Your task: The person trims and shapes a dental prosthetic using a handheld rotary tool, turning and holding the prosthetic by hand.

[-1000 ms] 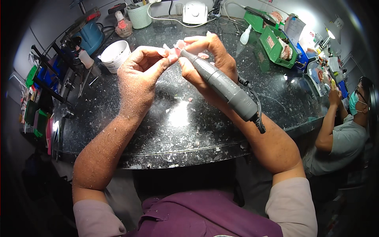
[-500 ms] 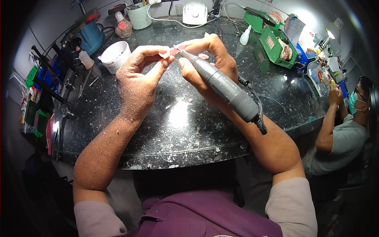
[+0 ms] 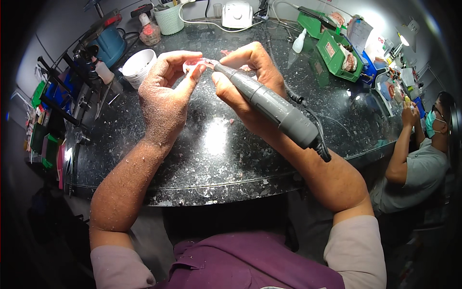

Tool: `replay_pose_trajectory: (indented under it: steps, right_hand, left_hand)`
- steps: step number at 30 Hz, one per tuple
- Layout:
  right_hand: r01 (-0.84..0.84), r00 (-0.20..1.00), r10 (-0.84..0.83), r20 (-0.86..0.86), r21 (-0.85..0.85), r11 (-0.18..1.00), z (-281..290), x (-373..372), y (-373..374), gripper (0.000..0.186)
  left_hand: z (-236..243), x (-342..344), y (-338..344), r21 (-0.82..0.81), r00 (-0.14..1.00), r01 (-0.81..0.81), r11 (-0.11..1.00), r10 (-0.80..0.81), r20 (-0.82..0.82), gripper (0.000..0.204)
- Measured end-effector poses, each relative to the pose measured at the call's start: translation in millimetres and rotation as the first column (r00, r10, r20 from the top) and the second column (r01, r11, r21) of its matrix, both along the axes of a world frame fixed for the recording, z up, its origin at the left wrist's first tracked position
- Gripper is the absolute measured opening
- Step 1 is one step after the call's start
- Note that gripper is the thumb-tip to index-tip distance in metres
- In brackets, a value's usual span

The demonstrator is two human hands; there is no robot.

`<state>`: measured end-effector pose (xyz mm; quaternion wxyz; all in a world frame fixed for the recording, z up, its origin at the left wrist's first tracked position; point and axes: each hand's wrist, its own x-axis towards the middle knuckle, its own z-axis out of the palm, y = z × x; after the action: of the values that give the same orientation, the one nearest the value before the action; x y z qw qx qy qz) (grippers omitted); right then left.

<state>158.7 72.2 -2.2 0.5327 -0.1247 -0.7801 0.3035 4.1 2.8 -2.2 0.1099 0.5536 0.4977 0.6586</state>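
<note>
While the left hand (image 3: 166, 98) pinches a pink piece (image 3: 192, 64), the right hand (image 3: 271, 79) clamps a grey handpiece (image 3: 267, 102)!
Its tip (image 3: 216, 67) sits right beside the piece, above the speckled black bench (image 3: 231, 166).

Glossy black worktop (image 3: 211, 161), strewn with pale debris, noted before smooth grey walls (image 3: 60, 38); white desk lamp (image 3: 403, 39) lit at right.

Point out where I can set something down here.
Two patches, flecked with debris: black benchtop between left forearm and right forearm, and right of the grey handpiece, this side of the nearer green bin. Crowded: left of the white tub, and right of that bin.
</note>
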Motion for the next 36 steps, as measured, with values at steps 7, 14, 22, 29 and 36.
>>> replay_pose_trajectory:
  steps: [7,14,22,29,36]
  right_hand:
    - [-0.015,1.000,0.016,-0.021,0.044,0.999,-0.4,-1.0,-0.9,0.024]
    - [-0.051,0.999,0.051,0.000,0.135,0.990,1.2,0.0,1.5,0.025]
    - [-0.074,0.994,0.089,-0.065,0.196,0.978,-0.9,-6.4,1.2,0.027]
    - [-0.031,0.997,0.051,-0.051,0.327,0.944,-3.3,-4.0,8.2,0.032]
    - [0.058,0.998,-0.054,-0.022,0.355,0.933,2.2,-0.4,5.9,0.029]
  left_hand:
    - [-3.0,1.0,2.2,0.038,0.991,0.101,0.994,-0.104,0.086,0.020]
    - [-1.9,1.1,-0.9,0.038,0.990,0.112,0.993,-0.115,0.077,0.019]
    - [-0.5,3.8,-2.8,-0.012,0.987,0.124,0.992,-0.123,0.104,0.018]
    - [-0.5,4.1,-3.5,-0.043,0.987,0.117,0.992,-0.112,0.114,0.015]
    - [-3.0,3.4,-3.9,-0.027,0.976,0.151,0.988,-0.144,0.160,0.015]
